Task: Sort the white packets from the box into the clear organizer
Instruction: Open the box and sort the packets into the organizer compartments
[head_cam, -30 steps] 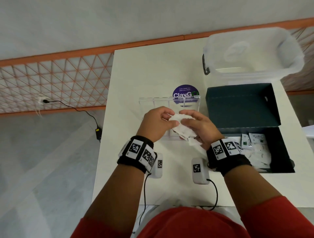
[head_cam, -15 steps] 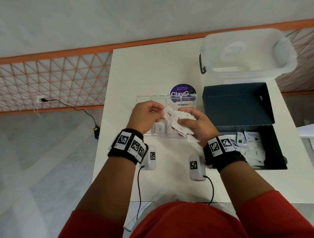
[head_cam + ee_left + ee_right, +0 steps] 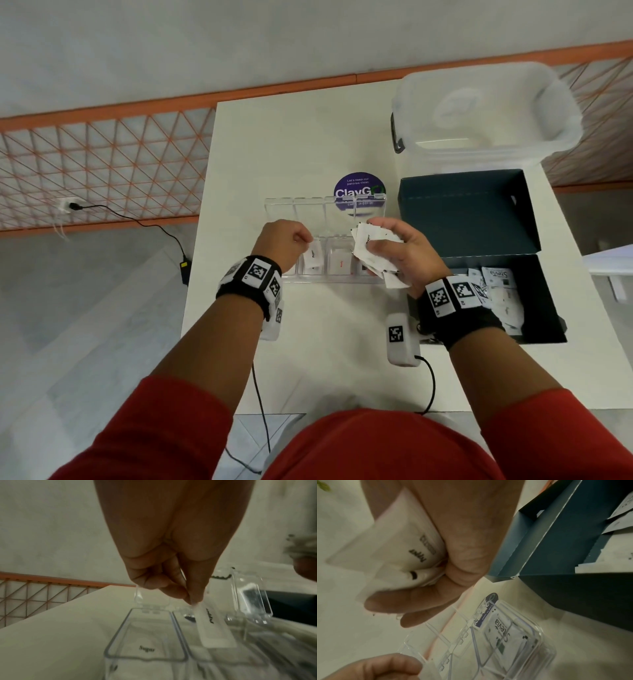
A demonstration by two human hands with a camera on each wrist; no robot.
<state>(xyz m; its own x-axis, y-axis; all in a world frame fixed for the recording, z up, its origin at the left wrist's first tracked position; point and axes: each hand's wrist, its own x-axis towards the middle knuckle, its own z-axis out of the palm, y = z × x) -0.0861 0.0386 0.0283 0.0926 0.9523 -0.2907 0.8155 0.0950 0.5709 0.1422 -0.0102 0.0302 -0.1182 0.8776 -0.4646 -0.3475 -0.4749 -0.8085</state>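
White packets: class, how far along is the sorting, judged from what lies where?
Done: some packets already lie in the clear organizer.
In hand: the left hand pinches one packet over a compartment; the right hand holds a bunch.
Left: more packets remain in the box.

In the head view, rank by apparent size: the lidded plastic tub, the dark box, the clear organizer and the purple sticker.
1. Dark box, open with its lid up.
2. Plastic tub; it sits farther from the camera, so the order of these two is unsure.
3. Clear organizer.
4. Purple sticker.
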